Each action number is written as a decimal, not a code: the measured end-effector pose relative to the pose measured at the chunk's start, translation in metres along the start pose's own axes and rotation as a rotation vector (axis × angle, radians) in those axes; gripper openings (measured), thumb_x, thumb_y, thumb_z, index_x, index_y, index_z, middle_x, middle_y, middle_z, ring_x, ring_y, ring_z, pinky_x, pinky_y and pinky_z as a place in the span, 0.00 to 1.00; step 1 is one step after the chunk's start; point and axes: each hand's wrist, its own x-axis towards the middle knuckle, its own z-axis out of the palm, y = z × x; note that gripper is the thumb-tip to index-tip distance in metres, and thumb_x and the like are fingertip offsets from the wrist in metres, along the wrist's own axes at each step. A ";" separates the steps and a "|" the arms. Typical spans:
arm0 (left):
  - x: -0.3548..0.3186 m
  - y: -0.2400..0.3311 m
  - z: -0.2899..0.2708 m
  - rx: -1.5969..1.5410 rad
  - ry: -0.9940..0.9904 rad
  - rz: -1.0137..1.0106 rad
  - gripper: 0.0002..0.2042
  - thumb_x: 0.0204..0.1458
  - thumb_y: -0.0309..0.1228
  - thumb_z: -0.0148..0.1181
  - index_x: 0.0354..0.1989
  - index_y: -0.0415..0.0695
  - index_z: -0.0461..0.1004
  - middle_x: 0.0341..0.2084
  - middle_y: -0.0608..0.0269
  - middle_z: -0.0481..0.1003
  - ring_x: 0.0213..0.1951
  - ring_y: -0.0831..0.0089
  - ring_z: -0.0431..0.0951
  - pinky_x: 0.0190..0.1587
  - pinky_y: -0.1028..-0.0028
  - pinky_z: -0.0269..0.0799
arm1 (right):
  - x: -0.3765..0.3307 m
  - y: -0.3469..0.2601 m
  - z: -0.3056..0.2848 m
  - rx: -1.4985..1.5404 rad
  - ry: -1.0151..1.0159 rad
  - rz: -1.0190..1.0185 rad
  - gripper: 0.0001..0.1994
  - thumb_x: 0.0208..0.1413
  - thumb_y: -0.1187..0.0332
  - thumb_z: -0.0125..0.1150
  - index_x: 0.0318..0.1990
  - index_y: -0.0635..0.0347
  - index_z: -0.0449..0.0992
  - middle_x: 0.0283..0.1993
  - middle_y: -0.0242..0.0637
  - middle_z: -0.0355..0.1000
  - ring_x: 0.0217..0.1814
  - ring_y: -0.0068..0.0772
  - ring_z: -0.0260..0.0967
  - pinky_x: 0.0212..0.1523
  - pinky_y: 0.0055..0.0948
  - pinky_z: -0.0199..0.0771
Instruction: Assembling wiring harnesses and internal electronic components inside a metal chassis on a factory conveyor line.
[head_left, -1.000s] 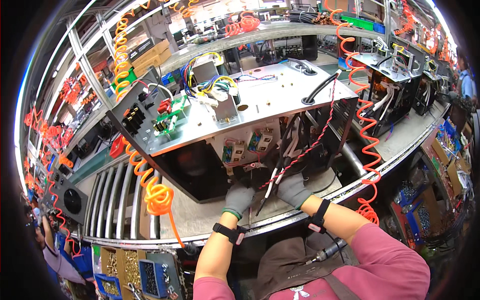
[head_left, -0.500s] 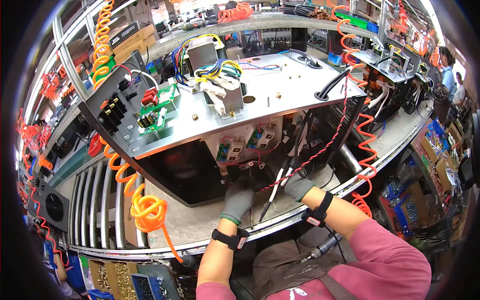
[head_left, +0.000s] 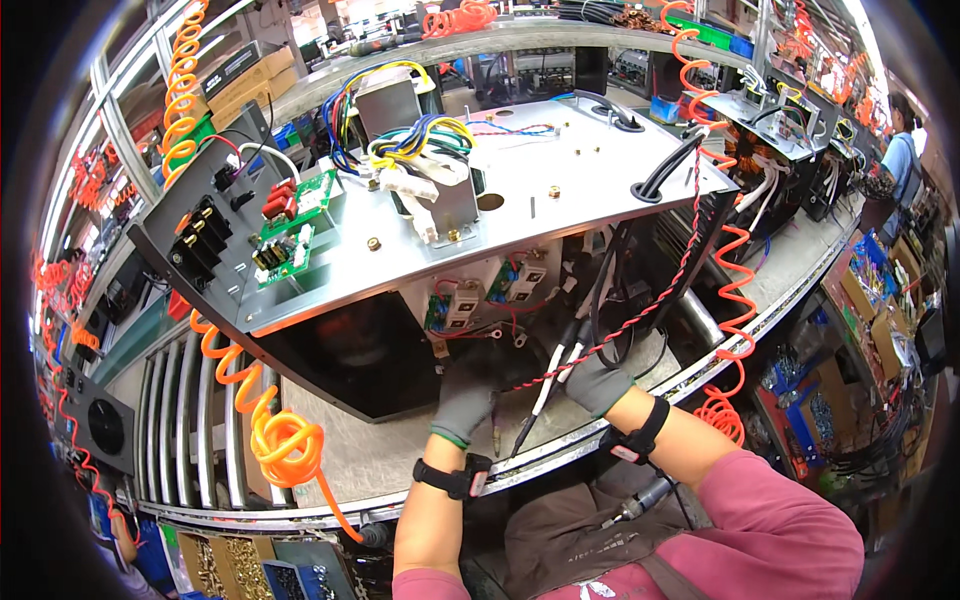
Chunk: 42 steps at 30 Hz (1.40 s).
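Observation:
A large metal chassis (head_left: 600,170) stands before me, its front side exposed and dark inside. My left hand (head_left: 464,400), in a grey glove, reaches into the lower front opening, below two small white-and-green modules (head_left: 458,306); its fingers are lost in the shadow. My right hand (head_left: 597,384), also gloved, is at the right of the opening, against black cables with white sleeves (head_left: 548,385). Its fingertips are hidden behind these cables. A twisted red-and-black wire (head_left: 640,318) crosses in front of the right hand. Ring terminals (head_left: 519,340) hang above the left hand.
On the chassis top sit a wire-bundled transformer (head_left: 440,190) and green circuit boards (head_left: 290,250). Orange coiled hoses (head_left: 285,445) hang at both sides. Rollers (head_left: 205,420) lie left, parts bins (head_left: 240,565) lower left. A power screwdriver (head_left: 640,500) lies by my lap. Another person (head_left: 893,165) stands far right.
The chassis's left end now appears further left and lower. My left hand has shifted slightly left and down; my right hand stays near the sleeved cables.

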 end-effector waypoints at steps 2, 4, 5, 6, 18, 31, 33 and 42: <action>0.001 -0.010 -0.002 -0.077 -0.099 -0.034 0.11 0.46 0.32 0.60 0.39 0.44 0.76 0.41 0.50 0.76 0.44 0.52 0.76 0.45 0.59 0.73 | 0.002 0.002 0.002 0.013 0.005 -0.006 0.10 0.56 0.60 0.52 0.37 0.54 0.75 0.38 0.41 0.75 0.42 0.42 0.73 0.42 0.43 0.72; 0.003 -0.015 -0.004 -0.008 -0.163 -0.033 0.14 0.46 0.29 0.60 0.43 0.44 0.75 0.40 0.49 0.76 0.43 0.52 0.76 0.45 0.59 0.73 | 0.004 0.004 0.004 0.033 0.011 -0.007 0.10 0.56 0.60 0.52 0.37 0.54 0.75 0.38 0.41 0.75 0.41 0.42 0.73 0.42 0.43 0.72; 0.005 -0.016 -0.005 0.047 -0.187 -0.032 0.15 0.46 0.28 0.59 0.45 0.43 0.75 0.40 0.49 0.76 0.42 0.52 0.77 0.45 0.59 0.73 | 0.004 0.005 0.005 0.044 0.016 -0.008 0.10 0.56 0.60 0.52 0.37 0.54 0.75 0.37 0.41 0.75 0.41 0.42 0.73 0.42 0.42 0.72; 0.007 -0.016 -0.007 -0.103 -0.225 -0.111 0.17 0.46 0.27 0.59 0.47 0.43 0.74 0.40 0.48 0.76 0.43 0.52 0.76 0.45 0.60 0.72 | 0.006 0.006 0.006 0.051 0.019 -0.010 0.10 0.56 0.60 0.52 0.37 0.54 0.75 0.37 0.40 0.75 0.41 0.42 0.73 0.42 0.42 0.72; 0.022 -0.007 -0.034 -0.292 -0.404 -0.154 0.22 0.47 0.22 0.59 0.54 0.42 0.71 0.45 0.45 0.74 0.48 0.47 0.73 0.48 0.60 0.71 | 0.009 0.008 0.008 0.120 0.038 -0.008 0.11 0.58 0.58 0.51 0.36 0.54 0.74 0.36 0.38 0.74 0.41 0.40 0.73 0.40 0.40 0.72; 0.019 0.022 0.019 -0.091 0.038 -0.342 0.16 0.48 0.28 0.58 0.47 0.43 0.76 0.40 0.51 0.77 0.43 0.53 0.78 0.46 0.61 0.74 | 0.018 0.005 0.020 0.095 0.072 -0.018 0.12 0.60 0.57 0.50 0.34 0.54 0.73 0.34 0.36 0.74 0.40 0.38 0.73 0.39 0.38 0.73; 0.018 0.024 0.039 0.006 0.071 -0.376 0.14 0.49 0.30 0.59 0.45 0.43 0.76 0.41 0.52 0.77 0.43 0.54 0.78 0.47 0.61 0.73 | 0.019 0.009 0.022 0.092 0.077 -0.021 0.12 0.61 0.56 0.50 0.34 0.54 0.72 0.34 0.36 0.74 0.39 0.38 0.73 0.39 0.38 0.73; 0.024 0.048 0.061 -1.469 0.500 -1.001 0.13 0.60 0.31 0.53 0.51 0.41 0.73 0.44 0.57 0.75 0.43 0.66 0.76 0.45 0.70 0.73 | -0.008 -0.027 0.008 1.316 0.034 0.183 0.13 0.62 0.55 0.49 0.33 0.53 0.71 0.33 0.35 0.73 0.39 0.36 0.73 0.38 0.37 0.73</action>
